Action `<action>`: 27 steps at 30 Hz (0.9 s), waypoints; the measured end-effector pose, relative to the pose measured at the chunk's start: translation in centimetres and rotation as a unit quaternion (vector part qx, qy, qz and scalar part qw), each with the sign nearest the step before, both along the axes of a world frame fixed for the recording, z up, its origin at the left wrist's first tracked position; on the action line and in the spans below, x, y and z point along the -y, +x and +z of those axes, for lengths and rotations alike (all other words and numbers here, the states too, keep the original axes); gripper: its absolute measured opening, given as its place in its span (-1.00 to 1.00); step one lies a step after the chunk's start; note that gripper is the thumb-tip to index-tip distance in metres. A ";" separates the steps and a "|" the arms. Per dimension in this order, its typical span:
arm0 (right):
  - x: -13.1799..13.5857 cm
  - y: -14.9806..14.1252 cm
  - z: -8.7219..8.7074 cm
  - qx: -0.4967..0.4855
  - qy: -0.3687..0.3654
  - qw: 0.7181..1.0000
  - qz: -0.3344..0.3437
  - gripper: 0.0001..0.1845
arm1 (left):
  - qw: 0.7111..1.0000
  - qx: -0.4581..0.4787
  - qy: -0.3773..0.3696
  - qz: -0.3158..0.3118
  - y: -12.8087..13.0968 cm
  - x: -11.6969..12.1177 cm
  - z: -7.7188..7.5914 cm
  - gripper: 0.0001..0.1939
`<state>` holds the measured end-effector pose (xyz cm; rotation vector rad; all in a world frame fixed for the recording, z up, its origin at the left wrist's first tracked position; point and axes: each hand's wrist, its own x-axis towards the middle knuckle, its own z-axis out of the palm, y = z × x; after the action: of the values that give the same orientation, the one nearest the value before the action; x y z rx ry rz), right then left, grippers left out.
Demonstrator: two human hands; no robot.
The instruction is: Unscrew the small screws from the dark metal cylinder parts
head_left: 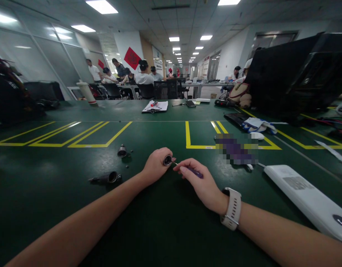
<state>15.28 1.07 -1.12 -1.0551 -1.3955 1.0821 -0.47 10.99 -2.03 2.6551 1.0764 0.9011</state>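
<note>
Wrapped around a dark, round, hollow metal part point(167, 160), my left hand point(156, 165) holds it above the green table point(148, 226) with its opening turned toward me. My right hand point(197, 180), with a watch on the wrist, grips a screwdriver point(197, 173) by its purple handle. The thin shaft points left, and its tip is at the rim of the part; whether it touches is too small to tell. To the left lie a dark tapered metal housing point(105, 178) with an open end, a short metal cylinder point(122, 151) and several tiny pieces.
A white power bank point(301, 196) with a cable lies at the right, near a blurred-out purple object point(237, 149). Behind are a clipboard with paper point(155, 106), a phone point(191, 104) and a glove point(259, 125). A large black case point(287, 74) stands at the right; people sit farther back.
</note>
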 end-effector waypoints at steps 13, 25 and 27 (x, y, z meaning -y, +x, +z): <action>-0.4 0.1 -0.2 -0.173 -0.064 0.983 0.018 -0.86 | 0.998 0.054 -0.027 -0.017 -0.1 -0.1 -0.3 -0.81; -0.5 0.2 0.1 -0.151 -0.073 0.986 0.007 -0.85 | 1.000 0.011 -0.001 -0.011 -0.1 -0.1 -0.2 -0.84; -0.7 0.3 0.1 -0.198 -0.102 0.975 0.014 -0.87 | 0.999 0.029 -0.012 -0.023 -0.1 -0.1 -0.3 -0.82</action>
<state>15.60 1.76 -1.01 -0.9021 -0.9978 1.3937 -0.60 11.12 -2.30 2.6059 1.0033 0.9453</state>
